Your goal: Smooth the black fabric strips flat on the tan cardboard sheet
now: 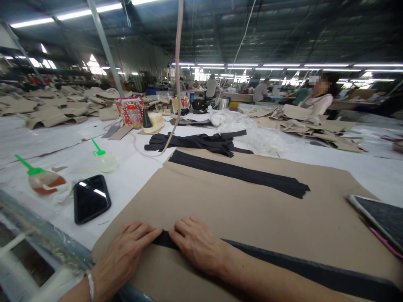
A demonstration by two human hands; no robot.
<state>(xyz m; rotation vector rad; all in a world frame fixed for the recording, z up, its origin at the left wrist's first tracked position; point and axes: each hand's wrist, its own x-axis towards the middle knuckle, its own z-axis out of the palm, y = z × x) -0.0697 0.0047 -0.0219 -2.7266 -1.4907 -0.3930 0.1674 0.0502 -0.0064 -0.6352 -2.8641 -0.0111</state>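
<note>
A long black strip (302, 265) of fabric-like material runs across a beige sheet (201, 188) near the table's front edge, from between my hands to the lower right. My left hand (127, 245) is closed, its fingertips pinching or pressing the strip's left end. Close beside it, my right hand (197, 243) has curled fingers, with the thumb side pressed on the same strip. Its forearm lies across part of the strip and hides it. Farther back on the sheet lies a flat stack of black strips (236, 172). Behind that is a tangled pile of black strips (195, 142).
Left of the sheet are a black phone (92, 199) and two green-nozzled bottles, one with orange liquid (47, 182), one pale (107, 161). A dark flat board (380, 218) is at the right. Beige pieces (59, 105) and clear plastic (258, 134) lie behind. People sit farther back.
</note>
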